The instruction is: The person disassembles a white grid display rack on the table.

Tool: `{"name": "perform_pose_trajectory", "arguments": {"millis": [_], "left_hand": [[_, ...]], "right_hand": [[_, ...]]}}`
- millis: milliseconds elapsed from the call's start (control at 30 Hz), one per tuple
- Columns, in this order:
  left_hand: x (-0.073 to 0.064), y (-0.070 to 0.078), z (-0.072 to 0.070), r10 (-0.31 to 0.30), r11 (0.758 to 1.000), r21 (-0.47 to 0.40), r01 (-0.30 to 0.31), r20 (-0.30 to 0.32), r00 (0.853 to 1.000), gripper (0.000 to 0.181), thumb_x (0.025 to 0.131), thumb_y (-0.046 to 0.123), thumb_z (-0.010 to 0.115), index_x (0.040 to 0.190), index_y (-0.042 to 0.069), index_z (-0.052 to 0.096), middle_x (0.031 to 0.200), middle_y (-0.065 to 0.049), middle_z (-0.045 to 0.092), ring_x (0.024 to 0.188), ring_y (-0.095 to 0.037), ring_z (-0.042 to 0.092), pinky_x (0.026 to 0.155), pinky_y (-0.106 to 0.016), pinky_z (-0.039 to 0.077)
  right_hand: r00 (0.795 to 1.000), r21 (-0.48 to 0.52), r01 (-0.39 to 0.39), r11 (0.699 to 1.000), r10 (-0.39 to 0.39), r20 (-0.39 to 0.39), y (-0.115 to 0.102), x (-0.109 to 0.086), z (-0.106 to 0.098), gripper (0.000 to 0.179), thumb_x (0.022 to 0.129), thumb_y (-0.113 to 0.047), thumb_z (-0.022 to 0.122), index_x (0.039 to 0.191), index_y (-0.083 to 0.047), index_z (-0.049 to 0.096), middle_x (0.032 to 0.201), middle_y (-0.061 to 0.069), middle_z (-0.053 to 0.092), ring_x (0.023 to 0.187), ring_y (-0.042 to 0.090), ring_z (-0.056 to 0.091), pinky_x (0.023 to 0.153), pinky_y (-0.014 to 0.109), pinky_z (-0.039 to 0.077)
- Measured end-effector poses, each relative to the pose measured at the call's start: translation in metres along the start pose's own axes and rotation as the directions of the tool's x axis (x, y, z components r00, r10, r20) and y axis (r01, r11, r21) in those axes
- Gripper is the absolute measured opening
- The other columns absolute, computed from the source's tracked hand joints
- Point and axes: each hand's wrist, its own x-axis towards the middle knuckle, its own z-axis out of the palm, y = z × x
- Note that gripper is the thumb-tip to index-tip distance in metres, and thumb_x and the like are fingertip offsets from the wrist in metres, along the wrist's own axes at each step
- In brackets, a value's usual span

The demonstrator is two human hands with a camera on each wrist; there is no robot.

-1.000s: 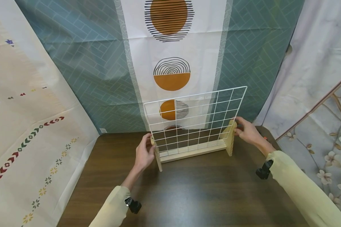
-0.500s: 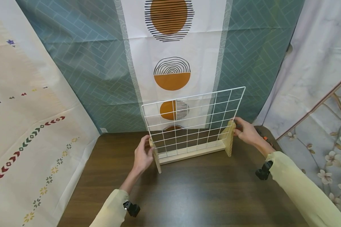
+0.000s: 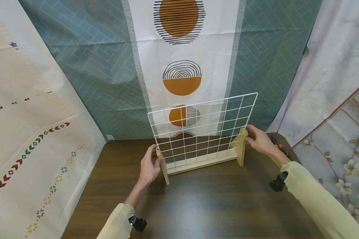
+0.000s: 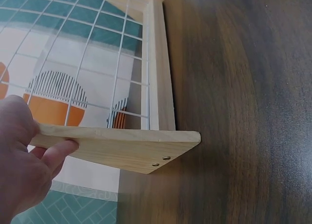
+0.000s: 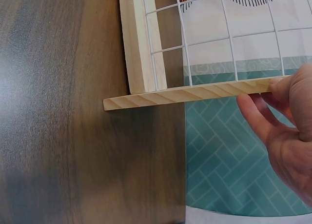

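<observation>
A white wire grid (image 3: 207, 127) leans back in a pale wooden stand, which has a bottom bar (image 3: 201, 166) between two side panels. My left hand (image 3: 149, 167) pinches the upper part of the left side panel (image 3: 164, 171). At the other end, my right hand (image 3: 260, 141) grips the top of the right side panel (image 3: 241, 146). In the left wrist view two metal fasteners (image 4: 161, 161) show on the left panel's outer face. The right wrist view shows thumb and fingers (image 5: 256, 116) on opposite sides of the right panel's edge.
The stand is on a dark wooden table (image 3: 194, 202), near its back edge. Behind it hangs a teal and white patterned cloth (image 3: 107, 83). A black and orange tool (image 3: 282, 149), partly hidden by my right arm, lies at the table's right edge.
The stand has shifted slightly toward me and to the left, its left end more than its right. Both hands have kept hold of the side panels. More of the orange tool shows.
</observation>
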Motion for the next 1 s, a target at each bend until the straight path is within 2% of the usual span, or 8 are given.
{"name": "perform_pose_trajectory", "arguments": {"millis": [367, 633, 867, 1000], "left_hand": [[-0.004, 0.002, -0.003, -0.021, 1.0, 0.015, 0.021, 0.003, 1.0, 0.056, 0.08, -0.022, 0.062, 0.129, 0.003, 0.052, 0.106, -0.022, 0.063, 0.096, -0.038, 0.065, 0.088, -0.049, 0.052], [-0.009, 0.002, -0.007, -0.005, 0.999, 0.034, 0.005, -0.015, 1.0, 0.057, 0.079, -0.024, 0.063, 0.128, 0.001, 0.052, 0.105, -0.02, 0.063, 0.094, -0.039, 0.066, 0.086, -0.049, 0.053], [-0.013, 0.003, -0.011, -0.005, 0.999, 0.051, 0.006, -0.024, 1.0, 0.056, 0.079, -0.023, 0.063, 0.128, 0.001, 0.052, 0.105, -0.021, 0.063, 0.094, -0.039, 0.066, 0.085, -0.05, 0.053], [-0.016, 0.005, -0.013, -0.02, 0.998, 0.06, 0.021, -0.019, 1.0, 0.056, 0.08, -0.022, 0.064, 0.129, 0.002, 0.052, 0.107, -0.021, 0.062, 0.096, -0.039, 0.066, 0.087, -0.049, 0.052]], "right_hand": [[0.999, 0.01, 0.032, 0.999, -0.032, -0.025, -0.001, -0.001, 0.003, 0.054, 0.095, 0.013, 0.05, 0.146, 0.006, 0.035, 0.128, 0.038, 0.049, 0.115, 0.056, 0.054, 0.081, 0.047, 0.056], [0.999, 0.006, 0.037, 0.999, -0.037, -0.026, -0.003, -0.002, 0.006, 0.054, 0.095, 0.012, 0.052, 0.146, 0.006, 0.036, 0.124, 0.037, 0.051, 0.113, 0.055, 0.056, 0.079, 0.046, 0.057], [0.998, 0.025, 0.054, 0.998, -0.053, -0.032, -0.005, -0.003, 0.01, 0.051, 0.094, 0.013, 0.052, 0.143, 0.007, 0.039, 0.126, 0.038, 0.052, 0.114, 0.055, 0.056, 0.08, 0.047, 0.057], [0.998, 0.022, 0.05, 0.999, -0.05, -0.025, -0.006, -0.004, 0.011, 0.053, 0.095, 0.012, 0.051, 0.145, 0.007, 0.035, 0.128, 0.039, 0.05, 0.116, 0.056, 0.054, 0.081, 0.05, 0.056]]}}
